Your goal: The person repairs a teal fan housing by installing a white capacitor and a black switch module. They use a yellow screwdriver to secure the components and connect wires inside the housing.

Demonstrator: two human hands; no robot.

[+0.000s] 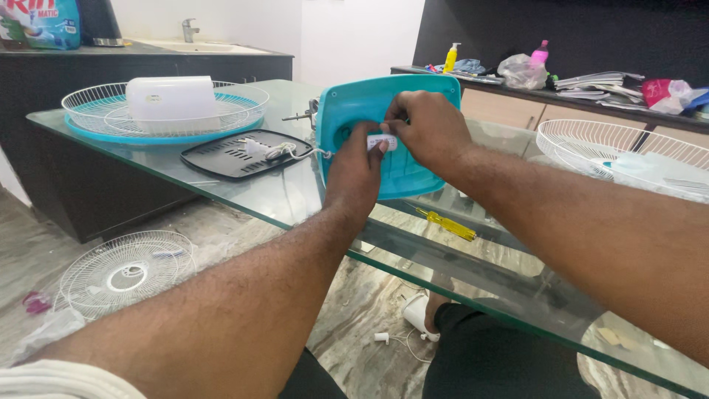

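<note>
Both hands meet on a small white part (382, 142) held against the back of a teal fan base (391, 133). Left hand (354, 174): thumb and fingertips pressed together, pinching the white part from below. Right hand (432, 129): fingers curled down, pinching the same part from above. The part sits right inside the two grips, at the middle of the teal base.

The teal base stands tilted on its edge near the front edge of the glass desk (221, 188). A thin white cord (295, 151) runs from it leftward to a black vented plate (244, 154) lying flat just beside it.

Toward the far left corner of the desk, a white wire fan guard (96, 107) with a teal rim lies like a shallow basket; a white plastic housing (171, 100) rests inside it. At the right edge, a second wire guard (591, 148).

Seen through the glass, a yellow screwdriver (447, 224). On the marble floor (354, 310) to the left, a third wire guard (125, 270). Behind, a dark counter with a sink tap (190, 29); to the right, a cluttered sideboard (591, 100) with bottles and papers.
</note>
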